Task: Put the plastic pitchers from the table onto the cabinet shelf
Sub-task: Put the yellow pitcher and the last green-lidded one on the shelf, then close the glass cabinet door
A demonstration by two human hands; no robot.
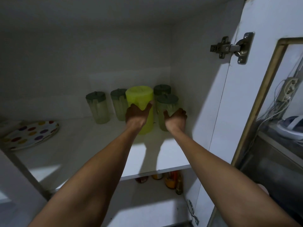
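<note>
Evidently the placing step — 2 pitchers go onto the cabinet shelf together. Left hand wraps the yellow-green pitcher; right hand grips a clear green-lidded pitcher (3 more stand behind). Next, I judge, both hands let go.

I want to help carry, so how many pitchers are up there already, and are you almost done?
Five pitchers stand on the shelf: four pale ones with dark lids, like the leftmost pitcher, and a yellow pitcher. The left hand is on the yellow one and the right hand is on the nearest pale pitcher, settling them. The table is out of view, so I can't tell what's left.
</note>
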